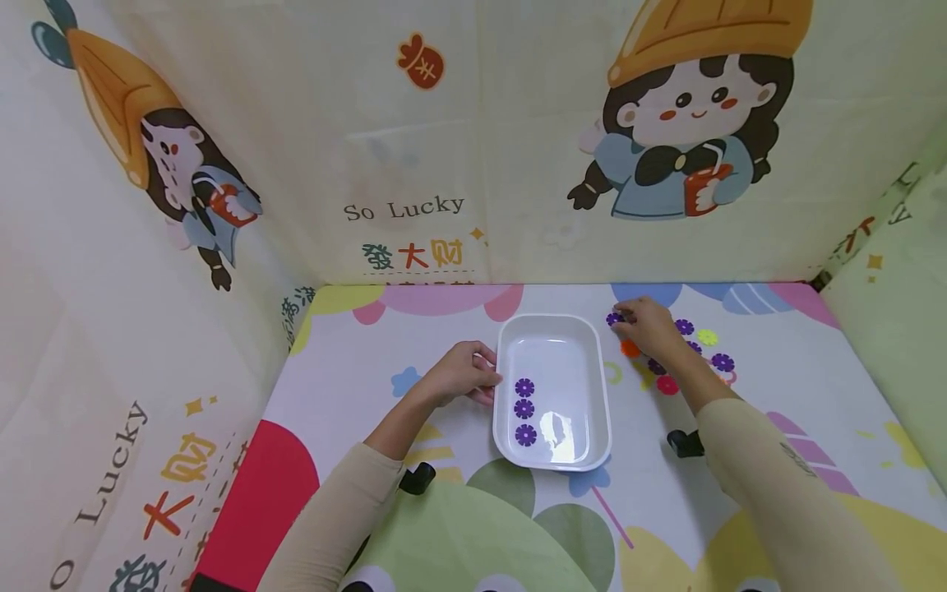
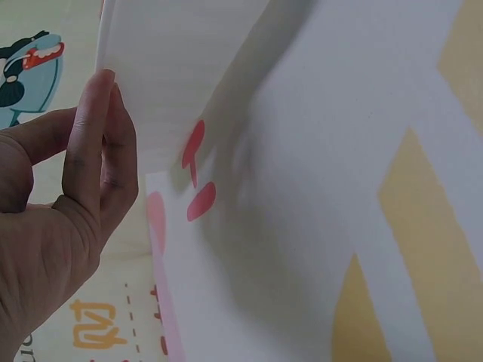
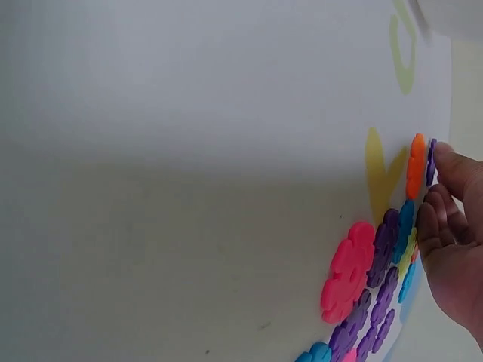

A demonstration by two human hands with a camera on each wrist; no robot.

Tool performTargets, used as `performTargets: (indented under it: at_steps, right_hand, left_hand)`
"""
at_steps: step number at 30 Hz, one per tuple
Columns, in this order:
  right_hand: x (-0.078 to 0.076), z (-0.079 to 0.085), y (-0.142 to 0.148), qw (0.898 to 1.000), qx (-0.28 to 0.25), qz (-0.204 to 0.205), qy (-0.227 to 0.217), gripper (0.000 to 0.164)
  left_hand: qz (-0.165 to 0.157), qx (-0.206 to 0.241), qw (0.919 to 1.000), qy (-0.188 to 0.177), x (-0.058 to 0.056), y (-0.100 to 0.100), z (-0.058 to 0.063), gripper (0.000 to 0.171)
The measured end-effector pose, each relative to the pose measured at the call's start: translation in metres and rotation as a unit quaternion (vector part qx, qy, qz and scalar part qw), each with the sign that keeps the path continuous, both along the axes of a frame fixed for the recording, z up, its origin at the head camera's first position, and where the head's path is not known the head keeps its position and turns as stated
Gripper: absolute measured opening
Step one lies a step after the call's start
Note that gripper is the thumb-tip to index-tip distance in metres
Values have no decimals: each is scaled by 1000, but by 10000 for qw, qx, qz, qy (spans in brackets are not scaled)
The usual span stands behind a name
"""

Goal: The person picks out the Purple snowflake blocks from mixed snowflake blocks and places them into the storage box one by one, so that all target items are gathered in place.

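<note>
A white rectangular tray (image 1: pixel 553 329) lies on the patterned tabletop in the head view, with several purple snowflake discs (image 1: pixel 524 409) in a column along its left side. My left hand (image 1: pixel 462 372) holds the tray's left rim between thumb and bent fingers; in the left wrist view the fingertips are right at the tray's edge (image 2: pixel 173 83). Right of the tray, my right hand (image 1: pixel 647 327) pinches a purple snowflake disc (image 1: pixel 613 319) between thumb and fingers, close over the tabletop. That disc shows edge-on beside the thumb in the right wrist view (image 3: pixel 431 162).
Loose snowflake discs lie around and under my right forearm: an orange one (image 1: pixel 630 349), a red one (image 1: pixel 667 385), a yellow one (image 1: pixel 707 337) and several purple ones (image 1: pixel 722 363). Cloth-covered walls (image 1: pixel 296 148) rise behind and beside the table.
</note>
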State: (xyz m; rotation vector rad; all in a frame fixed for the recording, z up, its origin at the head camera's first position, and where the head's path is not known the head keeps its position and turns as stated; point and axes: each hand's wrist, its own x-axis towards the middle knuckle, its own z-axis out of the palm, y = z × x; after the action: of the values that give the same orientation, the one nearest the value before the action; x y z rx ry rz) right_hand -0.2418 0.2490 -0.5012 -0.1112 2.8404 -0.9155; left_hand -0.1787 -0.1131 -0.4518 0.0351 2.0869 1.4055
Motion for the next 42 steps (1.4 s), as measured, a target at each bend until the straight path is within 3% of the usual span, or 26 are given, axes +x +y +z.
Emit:
performTargets:
  at_steps: [6, 23, 42]
  right_hand:
    - [-2, 1, -2, 9999, 39, 24, 142, 39]
    - [-7, 0, -2, 10000, 46, -42, 17, 34]
    - [-4, -1, -2, 9997, -186, -86, 134, 23]
  left_hand:
    - [-7, 19, 10000, 30, 0, 0, 1, 32]
    - [-27, 85, 10000, 7, 0, 1, 3, 33]
    - [-53, 40, 10000, 2, 0, 1, 3, 32]
